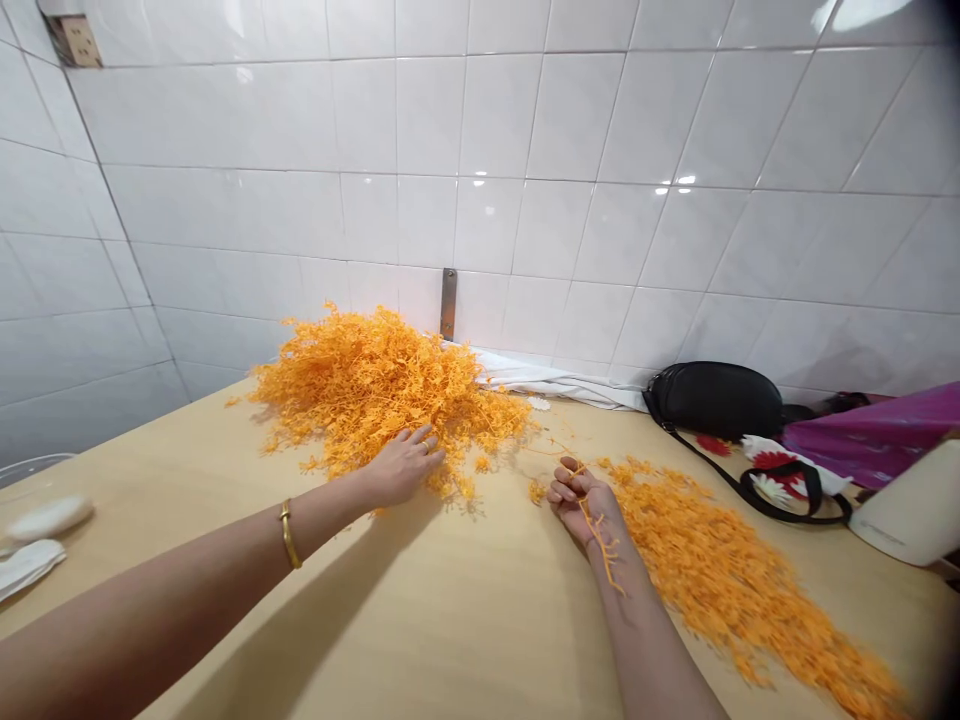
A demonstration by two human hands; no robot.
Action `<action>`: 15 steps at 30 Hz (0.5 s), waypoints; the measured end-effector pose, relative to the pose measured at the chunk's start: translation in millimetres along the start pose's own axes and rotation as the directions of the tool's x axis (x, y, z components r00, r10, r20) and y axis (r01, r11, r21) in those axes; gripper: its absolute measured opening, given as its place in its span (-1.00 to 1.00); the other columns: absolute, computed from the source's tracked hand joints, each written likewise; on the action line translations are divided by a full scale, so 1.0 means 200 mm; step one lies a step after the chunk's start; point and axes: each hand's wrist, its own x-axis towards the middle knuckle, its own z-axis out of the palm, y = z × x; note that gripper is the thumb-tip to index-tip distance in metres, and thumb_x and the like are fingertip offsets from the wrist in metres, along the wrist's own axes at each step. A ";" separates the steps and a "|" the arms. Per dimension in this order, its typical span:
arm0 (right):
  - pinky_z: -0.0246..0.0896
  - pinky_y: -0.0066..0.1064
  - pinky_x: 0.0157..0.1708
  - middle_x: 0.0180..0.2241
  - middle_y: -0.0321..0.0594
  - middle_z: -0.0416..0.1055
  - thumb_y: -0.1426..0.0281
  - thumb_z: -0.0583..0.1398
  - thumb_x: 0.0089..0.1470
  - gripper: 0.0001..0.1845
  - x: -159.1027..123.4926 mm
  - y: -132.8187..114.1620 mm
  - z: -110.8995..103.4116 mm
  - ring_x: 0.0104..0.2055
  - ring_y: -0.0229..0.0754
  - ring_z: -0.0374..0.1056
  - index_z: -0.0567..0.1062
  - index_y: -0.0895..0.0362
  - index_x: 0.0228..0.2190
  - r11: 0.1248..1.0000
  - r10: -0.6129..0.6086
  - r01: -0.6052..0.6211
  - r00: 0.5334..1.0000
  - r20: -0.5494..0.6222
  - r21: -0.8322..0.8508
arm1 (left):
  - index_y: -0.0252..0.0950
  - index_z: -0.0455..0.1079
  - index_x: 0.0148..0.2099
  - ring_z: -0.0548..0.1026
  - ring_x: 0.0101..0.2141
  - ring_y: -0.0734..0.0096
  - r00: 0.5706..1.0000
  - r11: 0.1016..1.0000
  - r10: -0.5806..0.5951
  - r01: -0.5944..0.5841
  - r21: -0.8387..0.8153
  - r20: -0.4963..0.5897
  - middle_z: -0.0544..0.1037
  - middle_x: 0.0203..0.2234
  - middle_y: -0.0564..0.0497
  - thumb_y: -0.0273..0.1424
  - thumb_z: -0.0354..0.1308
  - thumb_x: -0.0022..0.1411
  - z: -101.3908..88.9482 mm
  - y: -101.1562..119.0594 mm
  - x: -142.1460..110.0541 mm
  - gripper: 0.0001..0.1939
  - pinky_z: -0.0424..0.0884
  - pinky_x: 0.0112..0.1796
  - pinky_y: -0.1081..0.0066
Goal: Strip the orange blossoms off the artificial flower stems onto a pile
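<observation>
A big heap of orange artificial flower sprigs (375,370) lies on the table toward the wall. My left hand (405,466), with a ring and a gold bangle, rests at the heap's front right edge. Its fingers are stretched out and slightly bent against the sprigs, and the fingertips are partly hidden. Right of the heap, my right hand (581,500) is turned palm up with its fingers curled closed. Held in it is a thin orange stem (600,545) with short bare side twigs, which hangs down over the wrist. Thin strands also stick out past the fingers.
A long spread of loose orange pieces (727,560) runs beside my right forearm. Beyond it are a black strapped bag (712,398), red and white flowers (776,480), a purple bag (877,435) and a cream bottle (911,505). White cloth (555,378) lies along the tiled wall.
</observation>
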 end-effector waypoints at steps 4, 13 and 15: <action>-0.05 -0.60 -0.66 -0.69 -0.44 0.14 0.64 0.04 -0.43 -0.68 -0.01 -0.01 0.02 -0.74 -0.49 -0.06 0.31 0.13 -0.50 0.999 -0.051 0.050 0.996 0.067 0.021 | -0.33 0.30 -0.32 0.24 -0.16 0.18 0.980 0.939 -0.172 0.132 -0.319 -0.100 0.38 -0.30 -0.15 -0.52 -0.12 0.08 -0.10 0.16 0.01 -0.82 0.15 -0.22 0.26; 0.13 -0.47 -0.48 -0.49 -0.22 0.38 0.52 0.16 -0.23 -0.84 -0.16 0.02 0.18 -0.51 -0.33 0.24 0.44 0.19 -0.45 0.834 0.299 0.044 0.802 0.517 -0.550 | -0.36 0.22 -0.41 0.36 -0.57 0.45 0.817 -0.732 -0.075 0.345 -0.588 0.572 0.39 -0.58 -0.01 -0.20 -0.08 0.10 -0.07 0.44 0.21 -0.70 0.26 -0.51 0.44; 0.16 -0.42 -0.40 -0.41 -0.15 0.39 0.44 0.19 -0.18 -0.81 -0.20 0.03 0.21 -0.42 -0.27 0.28 0.45 0.23 -0.40 0.722 0.469 0.029 0.715 0.519 -0.692 | -0.36 0.21 -0.44 0.31 -0.65 0.47 0.806 -0.820 -0.054 0.302 -0.487 0.590 0.35 -0.67 0.04 -0.35 -0.06 0.09 -0.05 0.44 0.23 -0.83 0.21 -0.58 0.46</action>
